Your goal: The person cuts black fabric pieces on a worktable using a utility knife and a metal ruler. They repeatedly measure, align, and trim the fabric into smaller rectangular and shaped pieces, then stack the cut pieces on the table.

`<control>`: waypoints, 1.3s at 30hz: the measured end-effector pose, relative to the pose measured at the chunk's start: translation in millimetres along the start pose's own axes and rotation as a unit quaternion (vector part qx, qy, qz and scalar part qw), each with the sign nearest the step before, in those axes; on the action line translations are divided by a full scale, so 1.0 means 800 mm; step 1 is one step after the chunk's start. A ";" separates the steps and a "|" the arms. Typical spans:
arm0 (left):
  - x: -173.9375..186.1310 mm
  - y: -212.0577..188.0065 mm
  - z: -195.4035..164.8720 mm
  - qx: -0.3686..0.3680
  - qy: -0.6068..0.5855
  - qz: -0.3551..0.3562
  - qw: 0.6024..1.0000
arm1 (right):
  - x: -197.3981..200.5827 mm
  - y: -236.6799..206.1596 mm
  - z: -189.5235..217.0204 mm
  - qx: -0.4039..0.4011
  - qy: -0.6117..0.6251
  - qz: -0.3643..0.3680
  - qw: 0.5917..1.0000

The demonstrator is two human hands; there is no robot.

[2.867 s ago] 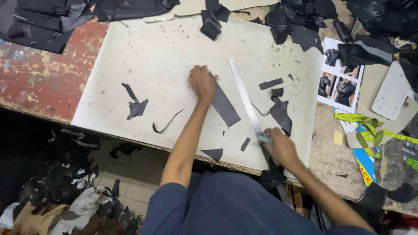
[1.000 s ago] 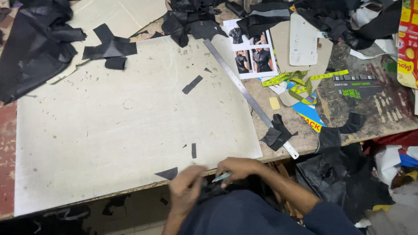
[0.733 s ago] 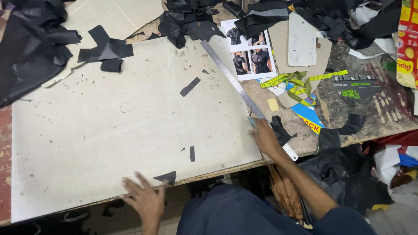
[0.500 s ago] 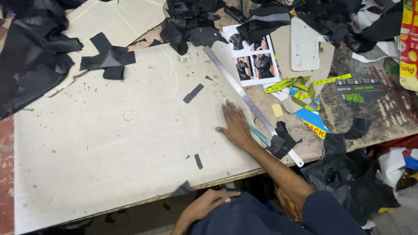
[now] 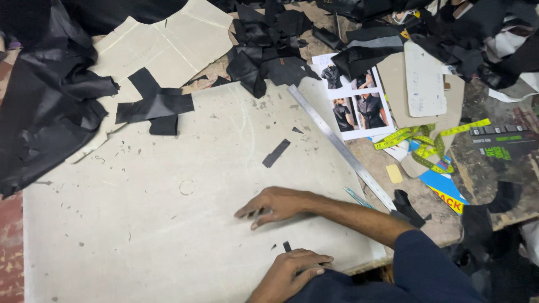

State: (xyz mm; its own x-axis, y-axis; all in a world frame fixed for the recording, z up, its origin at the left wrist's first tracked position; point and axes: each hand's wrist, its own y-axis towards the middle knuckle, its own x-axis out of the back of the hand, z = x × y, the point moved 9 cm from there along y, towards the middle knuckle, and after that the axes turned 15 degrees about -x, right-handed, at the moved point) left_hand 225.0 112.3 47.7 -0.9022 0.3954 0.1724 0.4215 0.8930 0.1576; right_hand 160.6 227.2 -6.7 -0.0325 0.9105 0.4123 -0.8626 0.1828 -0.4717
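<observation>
Two bare hands lie on a pale cutting board (image 5: 140,224) that covers most of the tabletop. At the far left a heap of black leather (image 5: 45,112) spills over the board's edge, and just right of it a crossed pair of black strips (image 5: 154,104) rests on the board. Near the lower edge, the left hand (image 5: 295,272) lies with its fingers curled and pressed together; a tiny black scrap (image 5: 287,246) lies just above it, apart. The right hand (image 5: 278,203) lies flat above, fingers loosely spread and pointing left; something thin may lie under them, but I cannot tell. A black offcut (image 5: 276,152) lies farther up. To the right, a long metal ruler (image 5: 342,148) runs diagonally beside a photo sheet (image 5: 359,109) and a yellow measuring tape (image 5: 426,140).
</observation>
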 end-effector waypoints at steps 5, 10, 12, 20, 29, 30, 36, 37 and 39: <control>0.038 0.022 0.036 0.016 -0.003 0.020 1.000 | 0.193 0.023 -0.014 0.006 -0.113 -0.432 0.895; 0.056 0.035 0.078 0.094 -0.046 0.046 0.993 | 0.267 0.062 -0.045 -0.042 -0.127 -0.532 0.836; 0.066 0.043 0.082 0.047 -0.022 0.044 0.998 | 0.289 0.088 -0.047 -0.059 -0.187 -0.542 0.817; 0.163 0.012 0.088 -0.034 0.155 -0.276 0.948 | 0.231 0.111 -0.003 0.050 -0.229 -0.555 0.798; 0.182 -0.003 0.022 0.020 0.238 -0.044 0.970 | -0.029 -0.065 0.066 0.214 -0.118 -0.293 0.924; 0.169 -0.008 0.020 0.054 0.217 -0.009 0.975 | -0.035 -0.084 0.071 0.211 -0.130 -0.300 0.921; 0.110 -0.045 -0.012 0.079 0.163 -0.054 0.982 | -0.060 -0.161 0.080 0.219 -0.071 -0.349 0.908; 0.109 -0.048 -0.026 0.018 0.187 -0.088 0.978 | -0.060 -0.170 0.078 0.227 -0.039 -0.360 0.904; 0.111 -0.063 -0.053 -0.085 0.304 -0.149 0.937 | -0.068 -0.183 0.080 0.242 -0.009 -0.365 0.899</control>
State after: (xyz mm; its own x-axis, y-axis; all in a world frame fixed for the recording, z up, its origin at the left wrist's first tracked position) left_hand 127.6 93.5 96.3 -0.7849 -0.1078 0.6101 0.2141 0.8769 0.4304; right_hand 255.9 126.8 89.8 0.6274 0.6063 0.4886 -0.7756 0.5427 0.3225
